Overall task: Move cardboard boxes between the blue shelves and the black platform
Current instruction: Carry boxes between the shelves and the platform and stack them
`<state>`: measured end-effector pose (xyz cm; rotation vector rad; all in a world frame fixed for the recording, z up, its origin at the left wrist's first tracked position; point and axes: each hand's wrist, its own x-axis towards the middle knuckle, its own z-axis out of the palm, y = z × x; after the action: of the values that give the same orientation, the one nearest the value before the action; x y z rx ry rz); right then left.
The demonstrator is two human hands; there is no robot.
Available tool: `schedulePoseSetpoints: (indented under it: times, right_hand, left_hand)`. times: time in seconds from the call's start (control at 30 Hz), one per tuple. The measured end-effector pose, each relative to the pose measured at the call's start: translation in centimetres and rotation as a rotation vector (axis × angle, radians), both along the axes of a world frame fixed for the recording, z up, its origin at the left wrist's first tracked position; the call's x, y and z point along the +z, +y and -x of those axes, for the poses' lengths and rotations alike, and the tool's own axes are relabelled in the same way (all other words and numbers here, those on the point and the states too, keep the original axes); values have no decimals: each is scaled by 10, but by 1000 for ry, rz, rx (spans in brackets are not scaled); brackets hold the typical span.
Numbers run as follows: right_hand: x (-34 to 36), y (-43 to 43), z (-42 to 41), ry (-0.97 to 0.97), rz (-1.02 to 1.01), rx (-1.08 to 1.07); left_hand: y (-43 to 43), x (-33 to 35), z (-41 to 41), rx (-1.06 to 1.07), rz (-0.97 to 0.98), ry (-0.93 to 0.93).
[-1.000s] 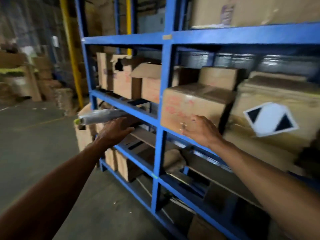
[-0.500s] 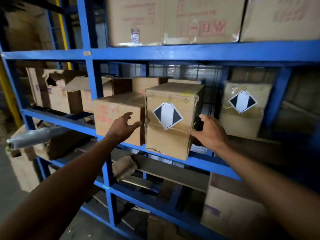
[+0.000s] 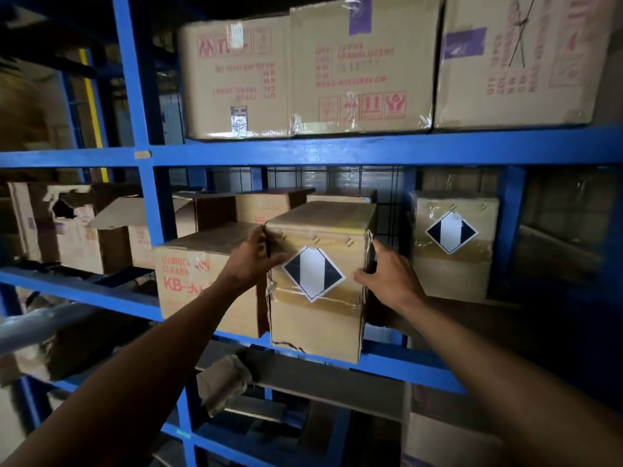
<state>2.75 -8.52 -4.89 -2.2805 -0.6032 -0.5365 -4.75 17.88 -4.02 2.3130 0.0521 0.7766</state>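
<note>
A tall cardboard box (image 3: 317, 318) with a black-and-white diamond label stands at the front edge of the middle blue shelf (image 3: 387, 364). My left hand (image 3: 251, 261) grips its upper left corner, thumb on the front face and fingers behind the left side. My right hand (image 3: 387, 276) grips its right edge, thumb on the front and fingers round the side. The black platform is out of view.
A lower box printed in red (image 3: 202, 281) touches the held box on the left. A second diamond-label box (image 3: 453, 244) stands apart on the right. Large boxes (image 3: 303, 72) fill the upper shelf. A blue upright post (image 3: 151, 203) rises at the left.
The view has come closer to the shelf. Both hands have closed in from either side and now grip the diamond-label box at its upper edges.
</note>
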Motion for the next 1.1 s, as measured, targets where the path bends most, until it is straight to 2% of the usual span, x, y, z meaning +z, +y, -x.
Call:
schedulePoseSetpoints:
  times: [0.23, 0.47, 0.87, 1.1]
  right_hand:
    - [9, 19, -12, 15, -92, -8]
    - [4, 9, -21, 66, -213, 24]
    - [-1, -61, 43, -19, -349, 78]
    - [-9, -78, 79, -79, -361, 87]
  left_hand:
    - [13, 9, -17, -105, 164, -34]
    - [3, 1, -20, -69, 154, -152]
    - [-61, -13, 47, -35, 107, -250]
    - [-79, -20, 81, 31, 46, -197]
